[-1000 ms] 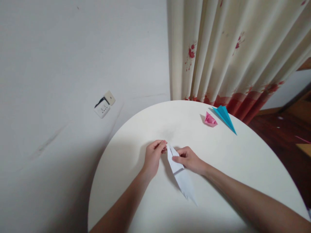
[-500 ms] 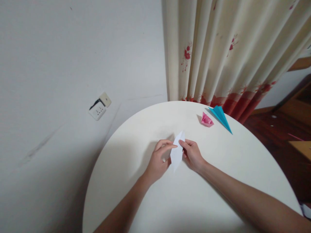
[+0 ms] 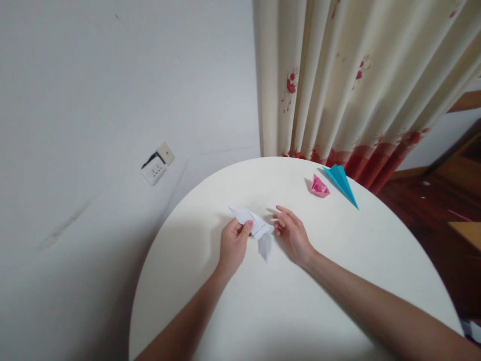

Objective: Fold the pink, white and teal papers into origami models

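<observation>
A folded white paper piece is held just above the round white table. My left hand pinches its left part between thumb and fingers. One flap hangs down toward the table and a pointed end sticks out to the left. My right hand sits just right of the paper with its fingers spread, the fingertips close to the paper's right edge; whether they touch it I cannot tell.
A small pink folded paper and a blue paper plane lie at the table's far right edge. A cream curtain with red flowers hangs behind. A wall socket is on the white wall at left.
The white paper has turned from upright between both hands to lying sideways in my left hand. My right hand has let go and opened.
</observation>
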Available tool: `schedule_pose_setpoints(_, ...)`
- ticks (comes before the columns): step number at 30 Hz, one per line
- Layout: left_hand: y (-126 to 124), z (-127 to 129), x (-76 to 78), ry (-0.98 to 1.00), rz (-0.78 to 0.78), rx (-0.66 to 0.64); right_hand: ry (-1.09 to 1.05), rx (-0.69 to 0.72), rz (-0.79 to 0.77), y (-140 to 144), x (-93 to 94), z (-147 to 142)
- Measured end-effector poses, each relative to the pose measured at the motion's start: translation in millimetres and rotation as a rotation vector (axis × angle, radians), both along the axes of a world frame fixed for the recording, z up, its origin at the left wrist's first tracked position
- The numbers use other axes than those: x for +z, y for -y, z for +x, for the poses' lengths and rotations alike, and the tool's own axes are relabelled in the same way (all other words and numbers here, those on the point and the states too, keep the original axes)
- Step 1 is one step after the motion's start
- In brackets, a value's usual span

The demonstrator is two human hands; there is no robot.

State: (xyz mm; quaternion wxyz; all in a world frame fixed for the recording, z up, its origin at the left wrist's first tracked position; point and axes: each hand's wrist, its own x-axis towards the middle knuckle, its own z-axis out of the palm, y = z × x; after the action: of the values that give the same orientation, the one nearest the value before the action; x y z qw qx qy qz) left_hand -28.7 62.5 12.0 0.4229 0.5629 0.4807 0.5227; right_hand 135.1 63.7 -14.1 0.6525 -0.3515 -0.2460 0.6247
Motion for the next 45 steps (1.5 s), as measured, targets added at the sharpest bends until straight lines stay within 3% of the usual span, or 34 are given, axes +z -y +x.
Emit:
schedule_pose_setpoints(3, -1.6, -1.3, 5.1, -0.01, -0.006, 0.024, 0.163, -0.026, 0.118, 2.8, -0.9, 1.1)
schedule_pose_setpoints(7, -2.9, -1.1, 5.0, 0.014, -0.045, -0.069, 0.38, 0.224, 0.315, 10.8, 1.4, 1.8)
schedule_pose_setpoints(10, -2.5, 1.2, 3.2, 0.052, -0.037, -0.074, 0.438, 0.293, 0.263, 13.5, 0.9, 0.3)
schedule_pose_setpoints(13, -0.5, 4.0, 0.3, 0.127, -0.029, -0.042, 0.421, 0.231, 0.163, 11.9, -2.1, -1.4)
schedule_pose_setpoints(17, 2.9, 6.7, -5.6, 0.219, -0.002, -0.099, 0.401, 0.152, 0.111, 9.2, -3.9, -1.5)
schedule_pose_setpoints(20, 5.0, 9.3, -5.7, 0.215, -0.004, -0.137, 0.421, 0.17, 0.144, 10.5, -3.3, -1.1)
schedule_pose_setpoints(27, 7.1, 10.6, 3.1, 0.256, -0.14, -0.092, 0.547, 0.295, 0.269, 16.3, -2.1, -1.6)
schedule_pose_setpoints(33, 7.6, 10.0, 2.0, 0.196, -0.176, -0.158, 0.609, 0.247, 0.229, 17.3, -1.3, -1.6)
schedule_pose_setpoints(38, 5.5, 10.4, -1.1, 0.143, -0.159, -0.135, 0.59, 0.22, 0.254, 17.6, -2.0, -0.9)
schedule_pose_setpoints(42, 6.8, 12.3, -6.0, 0.145, -0.065, -0.072, 0.587, 0.029, 0.145, 14.3, -2.6, -1.4)
schedule_pose_setpoints(45, 11.0, 14.5, -7.9, -0.008, 0.056, -0.077, 0.553, -0.05, 0.113, 12.9, -5.5, -1.9)
